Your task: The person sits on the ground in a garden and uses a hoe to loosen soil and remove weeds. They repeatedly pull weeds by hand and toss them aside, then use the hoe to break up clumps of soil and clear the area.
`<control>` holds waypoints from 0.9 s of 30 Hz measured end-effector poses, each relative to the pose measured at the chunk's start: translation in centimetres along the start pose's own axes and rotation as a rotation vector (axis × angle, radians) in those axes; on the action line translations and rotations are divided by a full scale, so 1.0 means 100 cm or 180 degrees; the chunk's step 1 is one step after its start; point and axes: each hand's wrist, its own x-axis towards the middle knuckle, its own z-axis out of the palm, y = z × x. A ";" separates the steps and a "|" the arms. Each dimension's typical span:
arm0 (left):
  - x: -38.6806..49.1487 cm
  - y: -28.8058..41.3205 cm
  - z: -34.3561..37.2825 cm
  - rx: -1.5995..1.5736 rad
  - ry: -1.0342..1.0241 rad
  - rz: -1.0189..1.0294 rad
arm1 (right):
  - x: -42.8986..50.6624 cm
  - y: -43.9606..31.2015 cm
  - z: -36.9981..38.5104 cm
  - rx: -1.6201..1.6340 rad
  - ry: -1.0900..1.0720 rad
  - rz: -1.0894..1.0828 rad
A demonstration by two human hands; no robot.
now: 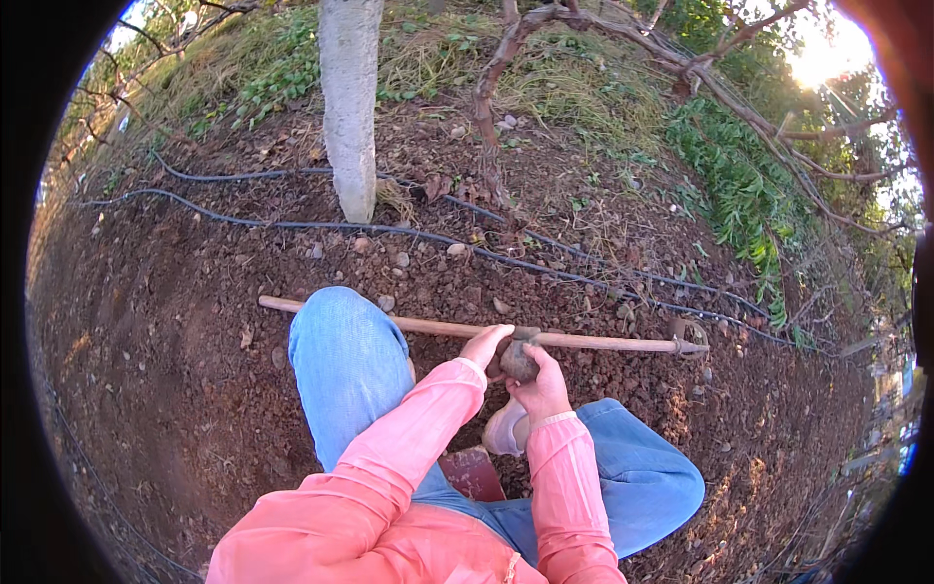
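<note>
My right hand point(541, 385) grips a rounded grey-brown lump point(518, 362), which looks like a stone or a soil-caked piece. From the other side my left hand point(484, 347) closes on the same lump, its fingers partly hidden beneath it. A darker flat piece point(527, 333) shows just above the lump; whether the two are joined is unclear. Right behind the hands, a hoe with a long wooden handle point(606, 342) lies crosswise over the soil. Its metal head point(689, 343) is at the right end, and my bent left knee covers part of the handle.
Two black irrigation hoses point(408, 231) run across the ground beyond the hoe. Farther back stand a pale concrete post point(352, 109) and a gnarled vine trunk point(484, 102). Leafy branches point(737, 182) hang at right. A reddish block point(473, 473) sits between my legs. Small stones dot the soil.
</note>
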 end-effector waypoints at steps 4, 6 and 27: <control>0.002 -0.013 -0.017 0.0568 0.0194 0.0194 | 0.007 0.014 -0.020 -0.0254 -0.0194 -0.0029; -0.002 -0.015 -0.021 0.0458 0.0304 0.0069 | 0.011 0.015 -0.022 -0.0382 -0.0414 -0.0181; 0.019 0.226 -0.005 0.0557 0.1474 0.1767 | 0.156 -0.029 0.223 -0.0104 -0.0730 0.0659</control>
